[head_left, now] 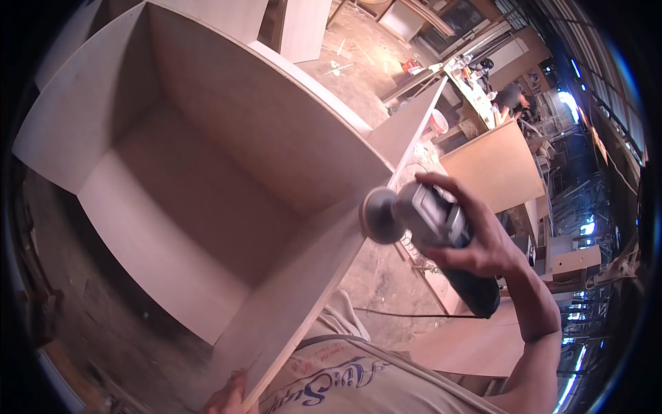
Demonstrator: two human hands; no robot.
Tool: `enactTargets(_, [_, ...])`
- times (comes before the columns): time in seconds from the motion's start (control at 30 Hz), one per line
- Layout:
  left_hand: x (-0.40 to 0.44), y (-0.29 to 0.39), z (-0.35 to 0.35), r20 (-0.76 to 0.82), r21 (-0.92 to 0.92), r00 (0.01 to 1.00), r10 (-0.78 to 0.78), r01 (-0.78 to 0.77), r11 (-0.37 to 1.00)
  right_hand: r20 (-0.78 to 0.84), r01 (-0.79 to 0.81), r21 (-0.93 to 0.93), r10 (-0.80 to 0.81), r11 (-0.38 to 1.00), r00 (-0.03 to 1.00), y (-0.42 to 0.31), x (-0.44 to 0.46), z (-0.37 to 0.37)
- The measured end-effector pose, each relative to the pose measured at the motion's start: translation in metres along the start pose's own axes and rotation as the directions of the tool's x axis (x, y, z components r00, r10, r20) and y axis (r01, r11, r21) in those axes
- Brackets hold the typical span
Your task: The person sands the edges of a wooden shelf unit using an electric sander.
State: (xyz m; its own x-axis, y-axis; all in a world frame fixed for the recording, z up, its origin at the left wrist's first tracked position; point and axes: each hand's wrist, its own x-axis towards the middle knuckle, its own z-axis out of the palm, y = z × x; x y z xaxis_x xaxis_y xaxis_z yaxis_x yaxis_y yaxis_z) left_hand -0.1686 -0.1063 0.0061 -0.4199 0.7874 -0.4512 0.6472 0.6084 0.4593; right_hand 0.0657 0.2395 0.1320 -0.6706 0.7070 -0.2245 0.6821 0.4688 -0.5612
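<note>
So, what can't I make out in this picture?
Head view, all four:
- Left hand: partly cut off by the bottom edge.
- Sander: contact with the box is hidden by its pad.
- Cord: one end lost behind the shirt.
- Background person: handwork too small and blurred.

Your right hand [483, 241] holds a sander [427, 214] at the edge of the box [296, 276], your left hand [227, 397] touching it lower down.

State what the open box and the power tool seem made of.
Open box: apparently wood panel, perhaps plywood, unpainted, by its matte tan faces and bare edges.
Power tool: front housing probably metal, given its silvery sheen; rear grip likely dull plastic, being dark and smooth.
</note>
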Motion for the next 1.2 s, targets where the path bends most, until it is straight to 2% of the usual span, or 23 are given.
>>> enactTargets(0.1, [-0.001, 0.002, 0.001, -0.076, -0.019, 0.997, 0.023, -0.024, 1.000, -0.089, -0.044, 0.102, 0.053, 0.994, 0.995, 0.017, 0.014, -0.012])
enactTargets(0.17, [-0.002, 0.002, 0.004, -0.093, -0.018, 0.996, 0.007, -0.009, 1.000, -0.098, -0.052, 0.097, 0.062, 0.994, 0.993, 0.031, 0.021, -0.025])
enactTargets(0.2, [-0.002, 0.002, 0.005, -0.085, -0.002, 0.996, 0.002, -0.002, 1.000, -0.148, -0.134, 0.132, 0.153, 0.982, 0.977, 0.028, 0.022, -0.028])
enactTargets(0.23, [-0.002, 0.003, 0.005, -0.078, 0.017, 0.997, 0.000, 0.001, 1.000, -0.231, -0.105, 0.069, 0.119, 0.992, 0.966, 0.038, 0.024, -0.031])
enactTargets(0.3, [0.000, 0.000, 0.005, -0.082, 0.037, 0.997, 0.012, -0.009, 0.999, -0.312, -0.133, 0.098, 0.157, 0.986, 0.937, 0.035, 0.016, -0.031])
enactTargets(0.37, [0.000, 0.002, 0.008, -0.105, 0.027, 0.994, 0.021, -0.019, 0.999, -0.253, -0.063, 0.305, 0.145, 0.950, 0.957, 0.017, -0.001, -0.020])
enactTargets(0.43, [0.001, 0.002, 0.004, -0.079, 0.039, 0.997, 0.020, -0.017, 0.999, -0.120, -0.078, 0.261, 0.112, 0.962, 0.986, -0.003, -0.021, -0.006])
enactTargets(0.5, [0.003, 0.003, 0.001, -0.075, 0.036, 0.996, 0.038, -0.035, 0.999, 0.108, 0.068, 0.086, -0.077, 0.994, 0.991, -0.031, -0.029, 0.005])
enactTargets(0.53, [0.003, 0.002, 0.001, -0.082, 0.027, 0.995, 0.051, -0.049, 0.998, 0.187, 0.067, 0.150, -0.094, 0.987, 0.978, -0.039, -0.032, 0.013])
enactTargets(0.57, [0.002, 0.002, 0.001, -0.092, 0.016, 0.994, 0.061, -0.060, 0.998, 0.230, 0.121, 0.125, -0.148, 0.985, 0.962, -0.044, -0.034, 0.020])
enactTargets(0.67, [0.002, 0.002, 0.002, -0.097, -0.012, 0.994, 0.058, -0.060, 0.998, 0.302, 0.128, 0.146, -0.168, 0.981, 0.938, -0.047, -0.034, 0.032])
enactTargets(0.87, [0.003, 0.000, -0.002, -0.043, -0.001, 0.997, 0.066, -0.066, 0.998, 0.204, 0.095, 0.114, -0.117, 0.989, 0.972, -0.034, -0.027, 0.026])
enactTargets(0.9, [0.003, -0.001, -0.003, -0.034, -0.003, 0.997, 0.071, -0.071, 0.997, 0.199, 0.046, 0.087, -0.063, 0.995, 0.978, -0.033, -0.024, 0.021])
enactTargets(0.97, [0.003, 0.000, -0.005, -0.019, -0.010, 0.997, 0.073, -0.073, 0.997, 0.129, 0.075, 0.074, -0.084, 0.994, 0.988, -0.021, -0.017, 0.015])
enactTargets(1.1, [0.001, 0.005, -0.007, -0.055, -0.037, 0.997, 0.060, -0.062, 0.997, 0.031, 0.013, 0.003, -0.013, 1.000, 0.999, 0.003, -0.005, -0.003])
enactTargets(1.2, [0.000, 0.005, -0.004, -0.082, -0.049, 0.995, 0.060, -0.064, 0.997, -0.033, -0.047, 0.053, 0.049, 0.997, 0.998, 0.018, 0.010, -0.015])
